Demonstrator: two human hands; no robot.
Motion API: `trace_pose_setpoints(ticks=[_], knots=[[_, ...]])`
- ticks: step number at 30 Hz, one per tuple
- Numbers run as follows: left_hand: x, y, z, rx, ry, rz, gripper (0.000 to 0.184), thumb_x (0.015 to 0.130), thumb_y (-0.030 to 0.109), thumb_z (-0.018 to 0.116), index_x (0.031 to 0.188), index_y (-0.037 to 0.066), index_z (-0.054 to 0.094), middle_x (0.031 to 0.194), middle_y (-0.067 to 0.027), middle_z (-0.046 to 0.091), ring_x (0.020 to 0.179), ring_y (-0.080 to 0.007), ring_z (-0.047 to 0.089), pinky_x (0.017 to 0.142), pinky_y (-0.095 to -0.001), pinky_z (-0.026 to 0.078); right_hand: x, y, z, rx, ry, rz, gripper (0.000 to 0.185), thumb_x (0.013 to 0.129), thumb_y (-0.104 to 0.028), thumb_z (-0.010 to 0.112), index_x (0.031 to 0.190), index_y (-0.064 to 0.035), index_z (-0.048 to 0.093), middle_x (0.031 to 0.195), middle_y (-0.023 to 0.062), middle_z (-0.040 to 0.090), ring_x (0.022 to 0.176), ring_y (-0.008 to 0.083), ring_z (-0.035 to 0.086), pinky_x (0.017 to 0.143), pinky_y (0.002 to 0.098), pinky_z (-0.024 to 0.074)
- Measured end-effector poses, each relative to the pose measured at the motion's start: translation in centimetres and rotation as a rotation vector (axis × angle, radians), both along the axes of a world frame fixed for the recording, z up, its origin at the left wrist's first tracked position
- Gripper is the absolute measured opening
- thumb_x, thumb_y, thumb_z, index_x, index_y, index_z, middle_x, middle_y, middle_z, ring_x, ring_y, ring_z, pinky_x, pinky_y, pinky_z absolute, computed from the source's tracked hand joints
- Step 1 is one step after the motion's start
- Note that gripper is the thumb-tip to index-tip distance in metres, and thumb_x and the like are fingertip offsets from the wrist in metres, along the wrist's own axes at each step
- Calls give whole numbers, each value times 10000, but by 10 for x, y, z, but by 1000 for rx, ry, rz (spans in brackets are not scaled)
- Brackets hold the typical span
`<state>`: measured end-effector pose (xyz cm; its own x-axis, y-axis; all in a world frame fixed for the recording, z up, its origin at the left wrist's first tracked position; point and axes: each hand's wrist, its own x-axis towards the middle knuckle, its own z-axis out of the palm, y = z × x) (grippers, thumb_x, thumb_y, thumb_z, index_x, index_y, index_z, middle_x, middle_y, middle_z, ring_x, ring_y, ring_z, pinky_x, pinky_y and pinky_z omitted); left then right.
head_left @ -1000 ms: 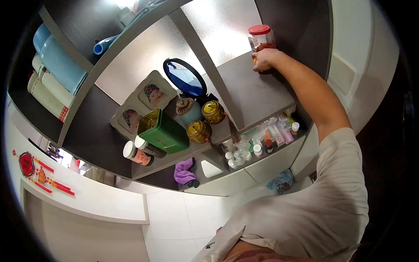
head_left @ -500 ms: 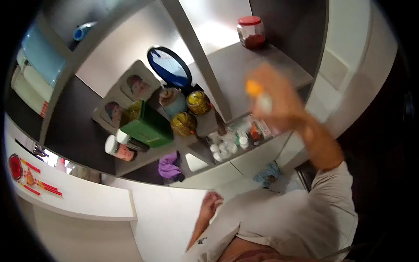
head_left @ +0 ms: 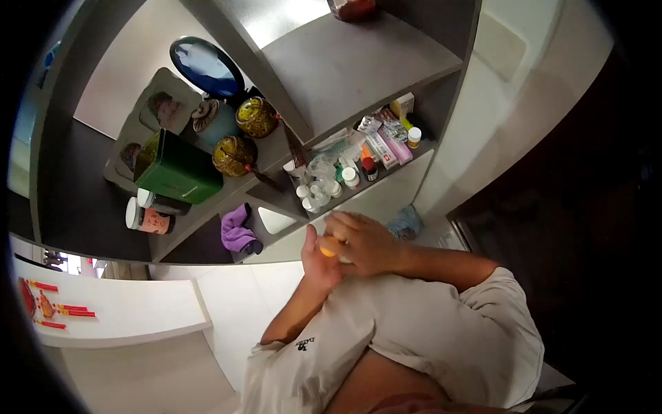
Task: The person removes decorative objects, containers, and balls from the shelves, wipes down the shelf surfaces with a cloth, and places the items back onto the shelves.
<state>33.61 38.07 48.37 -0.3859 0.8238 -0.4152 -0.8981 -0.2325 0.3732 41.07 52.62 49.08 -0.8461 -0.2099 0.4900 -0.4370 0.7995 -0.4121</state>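
My right hand (head_left: pixel 369 245) is closed around a small bottle with an orange cap (head_left: pixel 330 246). Its pale body mostly hides behind the fingers. Close against it, my left hand (head_left: pixel 321 265) is open with the thumb stretched upward and the palm toward the bottle. The left fingers are partly covered, and whether they touch the bottle is unclear. Both hands are in front of my chest, just below the low shelf. On that shelf stand a white-capped bottle (head_left: pixel 350 177), a dark bottle with a red cap (head_left: pixel 370 168) and several clear containers (head_left: pixel 321 169).
Medicine boxes (head_left: pixel 380 150) and a yellow-capped bottle (head_left: pixel 414 137) occupy the shelf's right end. Leftward are a purple cloth (head_left: pixel 238 230), a green tin (head_left: pixel 178 169), two patterned jars (head_left: pixel 234 156), a round mirror (head_left: pixel 207 65) and a pink-labelled jar (head_left: pixel 149 217). A grey divider (head_left: pixel 252 65) separates the compartments.
My right hand has come down and left from the upper shelf with the orange-capped bottle. My left hand has risen to meet it. The view has shifted, so the shelves appear further left and higher.
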Motion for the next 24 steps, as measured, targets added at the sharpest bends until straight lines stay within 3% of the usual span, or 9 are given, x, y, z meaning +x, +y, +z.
trace_pose_setpoints(ticks=[5, 6, 10, 12, 13, 15, 17, 21, 24], knots=[[-3, -9, -34, 86, -32, 85, 627, 959, 602, 380, 1342, 115, 478, 1317, -101, 555, 1213, -293, 527, 1032, -458, 419, -2, -3, -14, -77, -47, -13, 746, 736, -430, 699, 1323, -41, 451, 1310, 226, 463, 1255, 414, 436, 1038, 504, 369], [0, -12, -31, -45, -58, 111, 578, 956, 560, 406, 1308, 110, 494, 1254, -102, 591, 1180, -297, 547, 1025, -461, 425, -2, -4, -14, -94, -49, 8, 738, 728, -402, 720, 1307, -29, 455, 1305, 233, 455, 1231, 417, 448, 1024, 502, 377], [-1, -25, -46, 78, -82, 102, 590, 905, 511, 454, 1369, 148, 446, 1280, -119, 563, 1174, -306, 543, 983, -454, 437, -7, -5, -7, -111, -49, 74, 702, 724, -345, 758, 1266, -1, 471, 1311, 246, 429, 1196, 420, 467, 990, 499, 396], [-6, -38, -62, 312, -117, -5, 596, 887, 518, 464, 1357, 151, 454, 1275, -115, 559, 1157, -300, 544, 961, -444, 444, -7, -4, -4, -102, -23, 115, 701, 743, -347, 757, 1283, -3, 470, 1326, 239, 426, 1213, 414, 466, 992, 499, 404], [-9, -40, -67, 436, -128, -65, 599, 879, 521, 468, 1350, 152, 458, 1273, -113, 558, 1149, -297, 545, 950, -439, 447, -5, -1, 1, -97, 1, 143, 711, 755, -351, 758, 1305, -7, 466, 1332, 233, 430, 1224, 411, 468, 997, 498, 410], [6, -31, -41, 123, -28, 185, 556, 834, 521, 523, 1280, 191, 499, 1204, -106, 551, 1166, -306, 514, 927, -441, 447, -10, 22, 27, -76, 133, 145, 687, 773, -309, 762, 1319, -8, 473, 1329, 221, 451, 1209, 390, 495, 987, 491, 432], [0, -43, -44, 360, -71, 86, 535, 808, 507, 574, 1241, 199, 519, 1157, -116, 551, 1140, -338, 509, 849, -415, 489, -11, 55, 70, -72, 332, 103, 624, 784, -218, 768, 1303, -3, 497, 1311, 212, 486, 1158, 356, 545, 956, 479, 462], [10, -54, -38, 279, -44, 235, 525, 798, 499, 597, 1214, 184, 539, 1105, -134, 564, 1064, -351, 522, 673, -357, 535, -56, 148, 154, -70, 836, -346, 353, 784, -96, 726, 1097, 20, 612, 1127, 192, 612, 976, 326, 624, 829, 392, 507], [9, -67, -47, 358, -68, 231, 526, 799, 495, 597, 1210, 169, 546, 1078, -147, 581, 1053, -356, 529, 795, -395, 516, -117, 204, 215, -196, 596, -748, 561, 743, -298, 784, 1183, -15, 583, 1170, 211, 607, 1082, 369, 599, 916, 423, 484]])
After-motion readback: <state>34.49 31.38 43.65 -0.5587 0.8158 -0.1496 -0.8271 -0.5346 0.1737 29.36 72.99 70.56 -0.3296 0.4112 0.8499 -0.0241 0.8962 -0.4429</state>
